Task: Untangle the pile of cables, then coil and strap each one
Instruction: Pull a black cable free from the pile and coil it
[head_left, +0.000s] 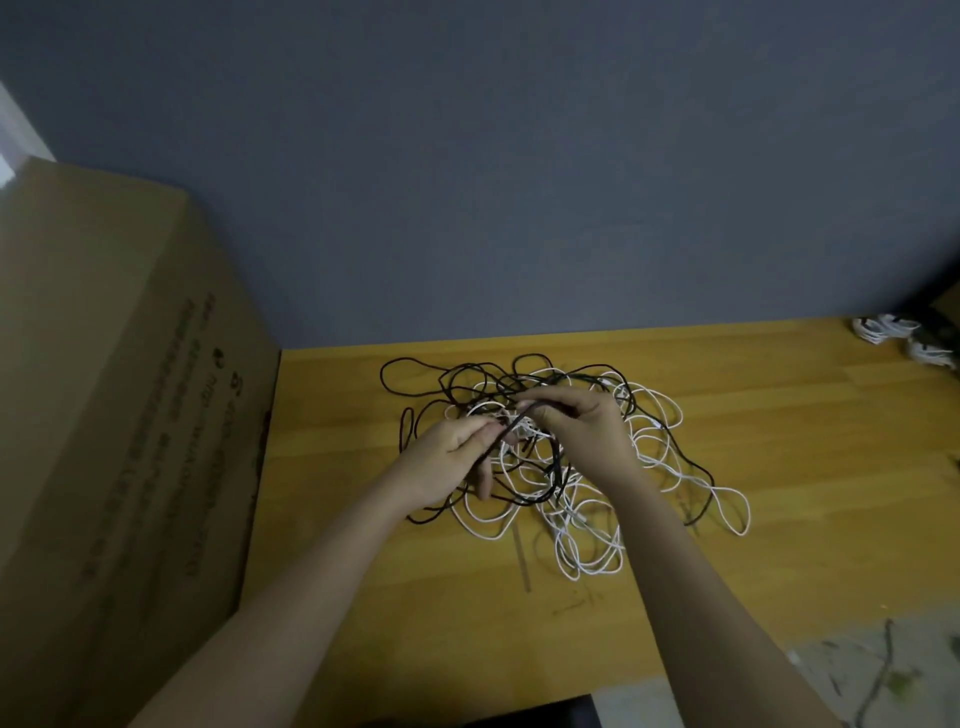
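At the centre of the frame a black cable (511, 434) is pinched by the left hand (451, 460) and right hand (582, 423) above the tangled pile (566, 467), while coiled bundles (904, 338) are seen at far right.

I count one tangled pile of cables (561, 457) on one wooden table (779, 441), made of two kinds, black cable (415, 366) and white cable (587, 556); how many separate cables run through it I cannot tell. Two hands are in view, my left hand (449, 462) and right hand (582, 428). One cardboard box (119, 405) stands at the left. Two white coiled bundles (904, 338) lie at the far right corner.
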